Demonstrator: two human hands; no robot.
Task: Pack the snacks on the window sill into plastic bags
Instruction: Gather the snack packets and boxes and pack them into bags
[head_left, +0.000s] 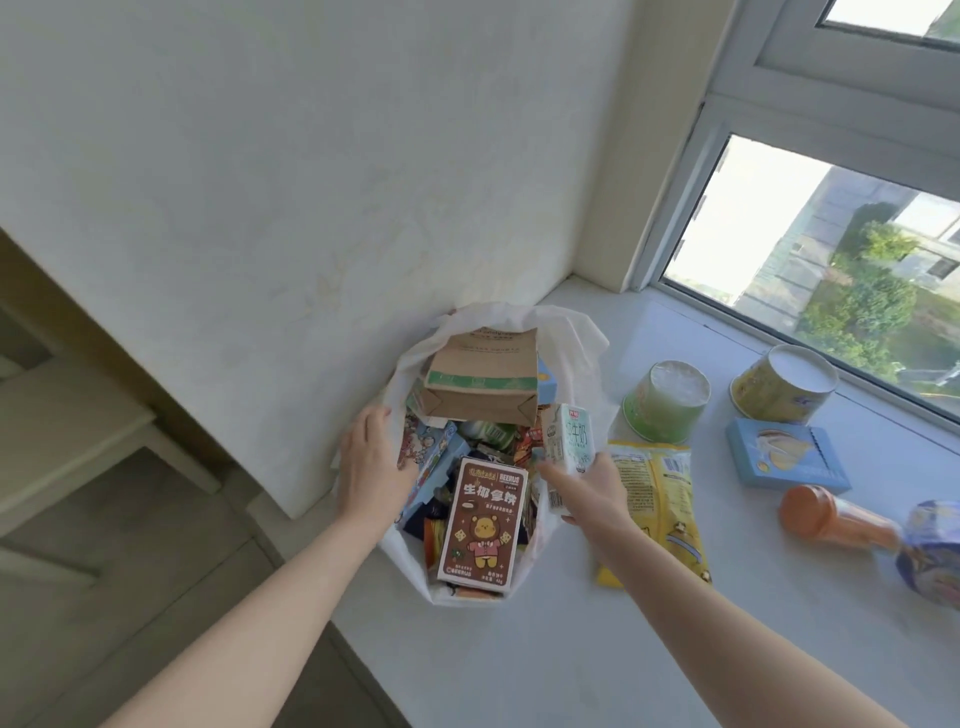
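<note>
A white plastic bag stands open on the window sill against the wall, filled with several snacks. On top lie a brown carton with a bear picture and a kraft paper box. My left hand grips the bag's left rim. My right hand holds a white milk carton at the bag's right rim.
On the sill to the right lie a yellow snack packet, a green cup, a yellow cup, a blue box, an orange bottle and a blue packet. The window runs behind them.
</note>
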